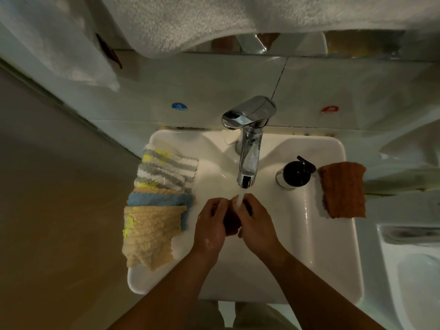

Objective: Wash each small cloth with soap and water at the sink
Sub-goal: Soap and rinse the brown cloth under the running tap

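Both hands are over the basin of the white sink (pixel 333 246), directly below the spout of the chrome tap (pixel 248 139). The tap is running; the water stream (pixel 240 201) falls between the two hands.

The left hand (pixel 210 226) and the right hand (pixel 257 226) are pressed close together, fingers curled inward. Between them they grip a small dark cloth (pixel 229 222), bunched up and mostly hidden by the fingers. The stream lands at the top of this cloth.

On the left rim of the sink lies a stack of cloths (pixel 162 194), overlapping like tiles: a beige cloth (pixel 150 234) nearest the person, a blue cloth (pixel 162 199) behind it, and striped grey, white and yellow cloths (pixel 169 165) farthest back.

On the right rim, a soap dispenser (pixel 296 173) with a black pump stands just beside a rust-brown cloth (pixel 342 189), which lies flat at the sink edge.

A white towel (pixel 202 22) hangs above the tap.
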The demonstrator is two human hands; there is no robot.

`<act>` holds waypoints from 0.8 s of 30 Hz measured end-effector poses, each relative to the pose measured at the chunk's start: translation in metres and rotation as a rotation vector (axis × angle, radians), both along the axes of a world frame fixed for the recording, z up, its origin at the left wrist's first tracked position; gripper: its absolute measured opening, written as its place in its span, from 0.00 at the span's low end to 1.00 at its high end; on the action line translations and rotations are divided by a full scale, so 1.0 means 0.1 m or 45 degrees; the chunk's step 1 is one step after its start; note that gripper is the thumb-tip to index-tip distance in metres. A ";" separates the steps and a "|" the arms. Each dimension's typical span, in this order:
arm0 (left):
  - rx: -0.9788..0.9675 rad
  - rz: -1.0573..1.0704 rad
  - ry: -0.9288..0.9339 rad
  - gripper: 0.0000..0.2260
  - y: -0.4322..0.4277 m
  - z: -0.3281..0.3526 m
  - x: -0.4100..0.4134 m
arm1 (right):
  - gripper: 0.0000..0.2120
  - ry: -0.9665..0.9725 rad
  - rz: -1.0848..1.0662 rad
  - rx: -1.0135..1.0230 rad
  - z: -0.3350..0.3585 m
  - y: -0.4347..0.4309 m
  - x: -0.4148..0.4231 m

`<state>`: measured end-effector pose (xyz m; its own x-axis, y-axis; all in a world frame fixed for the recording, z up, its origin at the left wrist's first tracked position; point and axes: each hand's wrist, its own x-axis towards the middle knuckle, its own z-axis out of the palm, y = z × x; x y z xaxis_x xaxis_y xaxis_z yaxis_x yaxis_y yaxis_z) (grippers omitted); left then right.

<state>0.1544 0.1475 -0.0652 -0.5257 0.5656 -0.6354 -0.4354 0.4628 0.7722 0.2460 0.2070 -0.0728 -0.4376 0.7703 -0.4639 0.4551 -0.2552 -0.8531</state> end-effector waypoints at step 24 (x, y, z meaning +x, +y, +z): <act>0.418 -0.020 0.212 0.08 0.15 1.79 -0.36 | 0.30 0.211 0.241 0.629 1.77 0.26 -0.14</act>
<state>0.1188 0.1621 0.1141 -0.5963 0.7338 -0.3254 -0.2864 0.1843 0.9402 0.2319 0.2329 0.1044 -0.6261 0.7795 0.0196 0.3034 0.2668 -0.9147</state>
